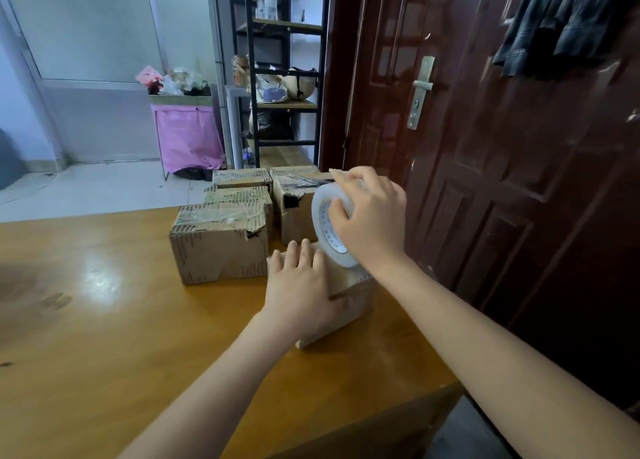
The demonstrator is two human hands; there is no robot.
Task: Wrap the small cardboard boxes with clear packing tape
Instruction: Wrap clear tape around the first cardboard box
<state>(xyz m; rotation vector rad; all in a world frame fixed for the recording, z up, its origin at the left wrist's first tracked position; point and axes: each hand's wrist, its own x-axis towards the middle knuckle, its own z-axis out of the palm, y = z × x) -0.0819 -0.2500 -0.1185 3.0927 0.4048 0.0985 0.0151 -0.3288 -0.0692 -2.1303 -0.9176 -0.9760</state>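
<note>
Two hands at work on one box. R hand [369, 216] has fingers curled round the tape roll [334, 226], thumb side toward the core, roll held on edge w/ its open face turned left; its lower rim sits at the far top edge of the near box [349, 296]. L hand [301, 285] lies flat on that box's top, fingers straight and close together pointing away from the person, thumb hooked down the near side, pressing it to the table [104, 320].

Key relation: roll is just beyond and right of the L fingertips [299, 247], nearly touching. Box's long axis looks to run from near-left to far-right, though the hands cover most of it. Whether a tape strip already runs from roll to box top — can't tell; the top looks glossy. My read: the pull goes along the box top, so the R hand leads and the L hand only anchors.

Behind the near box: other boxes [221, 244] in a cluster, touching each other, already shiny w/ tape. Right of the near box, off the table: dark red door [502, 164].
</note>
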